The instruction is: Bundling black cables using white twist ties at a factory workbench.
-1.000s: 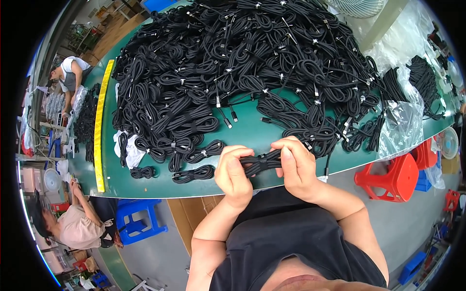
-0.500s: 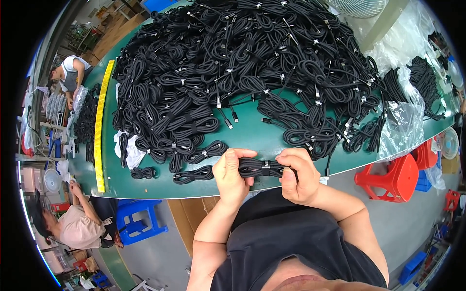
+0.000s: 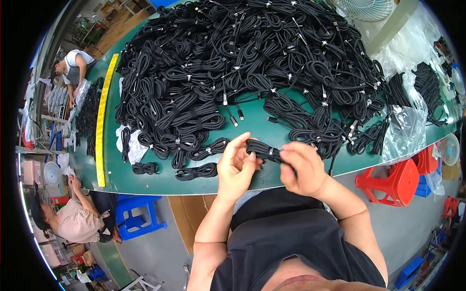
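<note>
A black coiled cable (image 3: 266,150) is held between my hands just above the table's near edge, with a strap and a pale label round its middle. My left hand (image 3: 235,167) has its left end at the thumb and fingertips, in a loose grip. The fingers of my right hand (image 3: 306,169) are closed round its right end, which they partly hide. To the left, a strapped cable bundle (image 3: 196,171) lies flat on the green table (image 3: 170,188). Beyond my hands rises a big heap of black coiled cables (image 3: 233,63) with metal plugs showing.
A yellow strip (image 3: 103,121) crosses the table at left. Clear plastic bags (image 3: 404,131) and more cables lie at right, near a fan (image 3: 366,7). Red stools (image 3: 391,182) and a blue stool (image 3: 138,217) stand by the table. Two people work at left.
The coiled cable has tilted, its left end now higher. My left fingers have spread and loosened their grip, and my right hand has shifted slightly right. The view has moved a little.
</note>
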Tool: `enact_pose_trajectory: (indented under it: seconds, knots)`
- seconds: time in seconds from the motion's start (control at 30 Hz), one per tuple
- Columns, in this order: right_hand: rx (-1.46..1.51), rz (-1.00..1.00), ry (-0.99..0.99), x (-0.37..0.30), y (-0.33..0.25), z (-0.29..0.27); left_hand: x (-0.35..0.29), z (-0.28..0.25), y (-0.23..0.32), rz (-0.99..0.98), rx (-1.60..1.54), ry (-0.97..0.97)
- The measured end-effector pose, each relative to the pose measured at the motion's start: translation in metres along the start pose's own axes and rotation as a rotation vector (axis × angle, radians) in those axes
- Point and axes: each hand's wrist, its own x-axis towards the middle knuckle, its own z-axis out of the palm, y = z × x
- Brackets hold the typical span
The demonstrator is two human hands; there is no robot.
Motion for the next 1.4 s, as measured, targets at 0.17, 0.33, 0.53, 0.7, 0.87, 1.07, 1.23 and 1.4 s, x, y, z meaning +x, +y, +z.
enact_pose_trajectory:
  seconds: [0.17, 0.33, 0.53, 0.7, 0.87, 1.07, 1.23, 1.4]
  knots:
    - [0.046, -0.204, -0.017, -0.006, 0.0, 0.003, 0.0, 0.0, -0.004, 0.068, 0.244, -0.003]
    - [0.13, -0.174, -0.061, -0.006, -0.001, 0.004, -0.005, -0.003, -0.006, 0.083, 0.327, 0.121]
    - [0.214, 0.347, 0.028, 0.002, 0.0, 0.003, 0.004, -0.006, 0.006, -0.098, -0.052, 0.047]
    - [0.181, 0.267, -0.029, 0.002, -0.001, 0.004, 0.007, -0.012, 0.005, -0.188, -0.023, -0.054]
    - [0.089, -0.018, -0.105, -0.001, -0.008, 0.008, 0.003, -0.01, -0.01, 0.061, 0.476, 0.075]
    - [0.304, 0.5, -0.034, 0.012, -0.004, 0.004, 0.001, -0.014, 0.005, -0.179, 0.038, -0.045]
    - [0.501, 0.769, 0.075, 0.019, 0.004, -0.001, -0.002, -0.025, 0.01, -0.209, -0.288, -0.196]
    - [0.249, 0.481, 0.155, 0.016, 0.003, -0.001, -0.018, -0.006, 0.007, -0.275, -0.041, -0.297]
